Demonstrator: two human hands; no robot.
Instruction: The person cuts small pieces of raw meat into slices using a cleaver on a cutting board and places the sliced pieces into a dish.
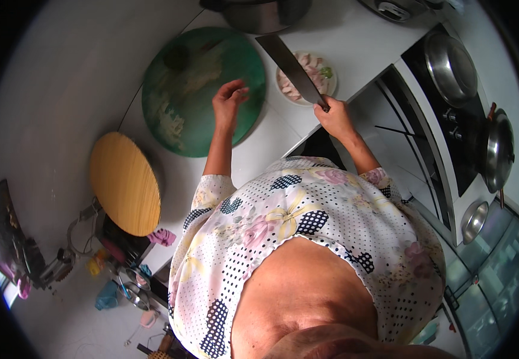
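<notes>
My right hand (333, 116) grips the handle of a broad-bladed kitchen knife (288, 65), whose blade points up and left, partly over a white plate (298, 101). Pale slices of what looks like raw meat (290, 92) lie on that plate with a bit of something green (326, 72). My left hand (231, 98) is raised over the right part of a large round green cutting board (201, 116); its fingers are curled and slightly blurred, and nothing shows in them. Whitish residue and wet marks cover parts of the board.
A dark pot (264, 15) stands behind the board. At left a round wooden board (127, 184) leans upright, near a pink cloth (162, 237). On the right are a hob with a steel pan (451, 69), a lidded pan (499, 150) and a steel bowl (474, 222).
</notes>
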